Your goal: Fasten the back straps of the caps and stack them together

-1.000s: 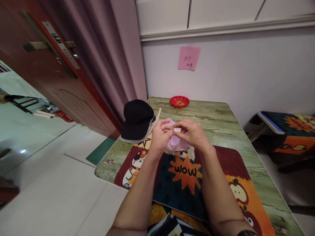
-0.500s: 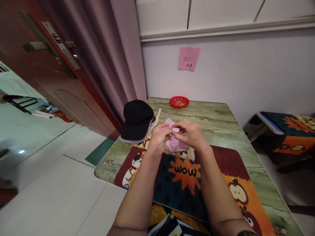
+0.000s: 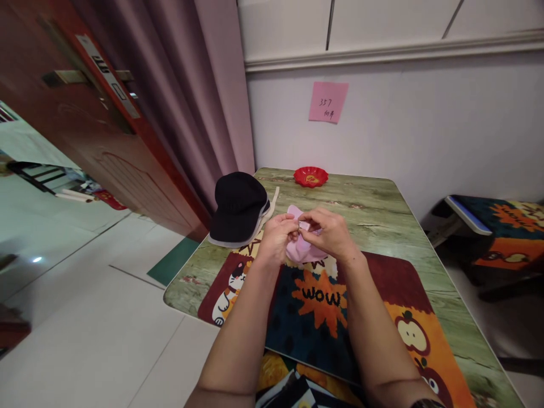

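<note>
Dim, diffuse light is spread over the table [image 3: 374,226], glare is cast on the floor [image 3: 106,334] to its left, shadow is pooled to its right, and fine detail on the pink fabric [image 3: 301,251] is softened, seemingly by blur.

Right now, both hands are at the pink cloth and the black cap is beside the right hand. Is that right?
Not quite: the head view shows the black cap beside the left hand, not the right hand. Both hands are at the pink cloth.

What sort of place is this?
Probably a home or small workroom, though I can't be sure: there's a brown door, a long mauve curtain and a wood-patterned table with a cartoon mat.
</note>
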Action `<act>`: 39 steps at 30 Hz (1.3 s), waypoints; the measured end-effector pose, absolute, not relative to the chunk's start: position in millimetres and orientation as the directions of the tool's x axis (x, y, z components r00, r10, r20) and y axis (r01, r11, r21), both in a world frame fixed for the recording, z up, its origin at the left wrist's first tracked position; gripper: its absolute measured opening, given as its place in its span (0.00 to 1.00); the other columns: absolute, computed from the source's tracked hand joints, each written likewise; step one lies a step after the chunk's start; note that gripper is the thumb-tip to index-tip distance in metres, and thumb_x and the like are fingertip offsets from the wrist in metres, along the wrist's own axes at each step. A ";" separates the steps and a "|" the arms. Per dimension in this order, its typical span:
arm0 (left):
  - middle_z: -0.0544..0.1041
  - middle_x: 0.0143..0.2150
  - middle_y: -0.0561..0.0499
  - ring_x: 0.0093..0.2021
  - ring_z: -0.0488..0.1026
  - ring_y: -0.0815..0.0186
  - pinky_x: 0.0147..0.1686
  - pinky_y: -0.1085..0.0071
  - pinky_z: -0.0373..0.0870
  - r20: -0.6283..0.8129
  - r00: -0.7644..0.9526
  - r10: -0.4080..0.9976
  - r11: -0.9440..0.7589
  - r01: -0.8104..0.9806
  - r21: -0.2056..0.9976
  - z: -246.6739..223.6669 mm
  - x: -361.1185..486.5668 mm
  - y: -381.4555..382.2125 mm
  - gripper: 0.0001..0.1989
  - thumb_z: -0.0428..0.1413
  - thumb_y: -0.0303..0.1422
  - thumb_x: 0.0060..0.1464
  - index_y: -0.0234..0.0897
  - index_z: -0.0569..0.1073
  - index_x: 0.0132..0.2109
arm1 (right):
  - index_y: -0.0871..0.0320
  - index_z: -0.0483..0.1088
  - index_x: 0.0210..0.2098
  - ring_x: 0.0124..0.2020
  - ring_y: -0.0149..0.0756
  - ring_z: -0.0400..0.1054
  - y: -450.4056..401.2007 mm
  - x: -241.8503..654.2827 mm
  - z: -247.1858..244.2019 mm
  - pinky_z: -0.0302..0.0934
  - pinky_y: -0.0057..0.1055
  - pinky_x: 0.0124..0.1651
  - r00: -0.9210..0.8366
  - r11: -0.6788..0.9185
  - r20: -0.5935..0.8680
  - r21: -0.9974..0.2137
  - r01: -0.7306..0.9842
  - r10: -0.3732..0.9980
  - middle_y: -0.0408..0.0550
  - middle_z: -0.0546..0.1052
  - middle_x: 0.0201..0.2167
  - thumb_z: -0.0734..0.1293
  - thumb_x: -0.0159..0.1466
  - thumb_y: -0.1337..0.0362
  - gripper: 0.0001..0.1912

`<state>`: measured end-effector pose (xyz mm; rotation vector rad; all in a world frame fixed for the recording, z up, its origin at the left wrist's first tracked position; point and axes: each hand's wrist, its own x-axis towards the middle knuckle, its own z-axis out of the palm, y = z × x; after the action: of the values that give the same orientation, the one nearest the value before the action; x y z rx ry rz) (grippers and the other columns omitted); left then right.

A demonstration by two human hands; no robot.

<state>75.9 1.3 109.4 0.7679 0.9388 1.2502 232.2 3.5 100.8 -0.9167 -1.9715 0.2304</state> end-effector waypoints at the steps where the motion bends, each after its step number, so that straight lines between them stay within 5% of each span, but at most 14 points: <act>1: 0.71 0.21 0.57 0.19 0.66 0.75 0.23 0.77 0.61 -0.187 0.099 0.977 0.211 -0.454 0.866 110.9 75.3 1.6 0.15 0.63 0.22 0.37 0.32 0.70 0.36 | 0.56 0.75 0.41 0.29 0.31 0.71 3.1 231.8 100.6 0.67 0.28 0.35 -0.288 0.705 0.675 -0.492 0.511 0.680 0.46 0.77 0.34 0.69 0.61 0.67 0.08; 7: 0.69 0.22 0.57 0.20 0.65 0.77 0.23 0.78 0.62 -0.222 0.175 0.959 0.280 -0.488 0.827 113.2 74.0 2.5 0.14 0.63 0.21 0.38 0.32 0.70 0.34 | 0.56 0.77 0.42 0.31 0.33 0.72 2.0 232.2 102.7 0.69 0.29 0.37 -0.276 0.708 0.681 -0.506 0.492 0.678 0.47 0.77 0.34 0.70 0.61 0.65 0.09; 18: 0.75 0.28 0.56 0.25 0.71 0.73 0.28 0.75 0.67 0.071 0.278 0.958 -0.038 -0.123 0.992 121.9 64.7 2.0 0.20 0.63 0.24 0.37 0.34 0.70 0.41 | 0.55 0.80 0.41 0.27 0.30 0.69 -1.3 245.8 111.8 0.64 0.28 0.32 -0.317 0.684 0.613 -0.575 0.450 0.724 0.46 0.78 0.32 0.72 0.62 0.64 0.08; 25: 0.74 0.25 0.57 0.22 0.68 0.74 0.26 0.76 0.64 0.004 0.170 0.985 0.049 -0.305 0.951 116.6 75.2 2.0 0.17 0.59 0.22 0.33 0.34 0.69 0.37 | 0.56 0.79 0.42 0.31 0.31 0.72 -2.0 242.9 112.1 0.67 0.29 0.36 -0.325 0.720 0.651 -0.546 0.428 0.686 0.47 0.79 0.35 0.70 0.62 0.67 0.08; 39: 0.74 0.28 0.54 0.25 0.69 0.74 0.31 0.75 0.66 -0.148 0.268 0.952 0.278 -0.560 0.780 109.1 74.3 8.0 0.17 0.58 0.19 0.35 0.33 0.70 0.37 | 0.55 0.78 0.42 0.31 0.33 0.73 -1.0 244.3 111.1 0.69 0.28 0.33 -0.211 0.647 0.621 -0.654 0.391 0.755 0.46 0.77 0.32 0.72 0.59 0.64 0.10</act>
<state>74.3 8.0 109.1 0.6789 0.6977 1.1328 244.3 -1.0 111.1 -0.9151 -1.8291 0.4387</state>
